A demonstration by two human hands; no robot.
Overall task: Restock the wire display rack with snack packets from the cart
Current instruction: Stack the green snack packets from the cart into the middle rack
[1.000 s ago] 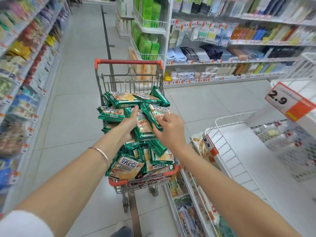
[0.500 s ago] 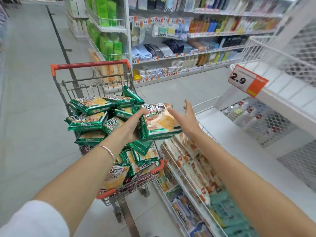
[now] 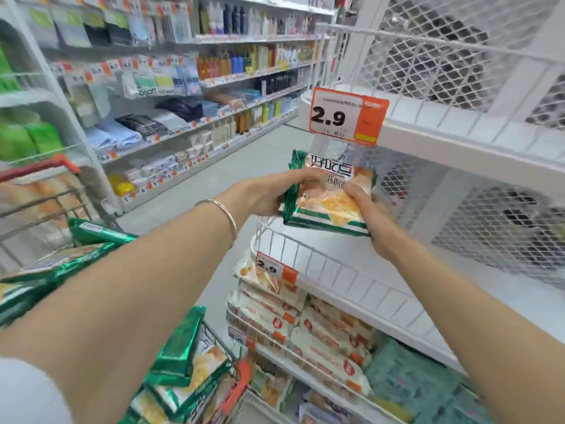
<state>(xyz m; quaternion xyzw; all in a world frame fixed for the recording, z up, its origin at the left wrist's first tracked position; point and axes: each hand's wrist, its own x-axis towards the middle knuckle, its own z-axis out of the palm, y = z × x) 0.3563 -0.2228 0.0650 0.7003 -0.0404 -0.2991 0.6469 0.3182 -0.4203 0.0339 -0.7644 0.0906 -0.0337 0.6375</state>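
I hold a small stack of green-edged snack packets point(image 3: 328, 200) between both hands, above the front corner of a white wire rack shelf point(image 3: 308, 255). My left hand point(image 3: 269, 194) grips the stack's left edge. My right hand point(image 3: 367, 215) grips its right side, thumb on top. The red-handled cart point(image 3: 46, 169) at lower left is piled with several more green packets point(image 3: 180, 353).
A 2.9 price tag point(image 3: 345, 116) hangs on the upper rack shelf point(image 3: 458, 133). Orange-and-white packets point(image 3: 321, 335) fill the tier below. White mesh panels point(image 3: 489, 221) back the rack. Shelves of toiletries point(image 3: 214, 96) line the aisle across the grey floor.
I turned right from the cart to the rack. The packets moved from over the cart to above the rack shelf, and my right hand, open before, now grips them.
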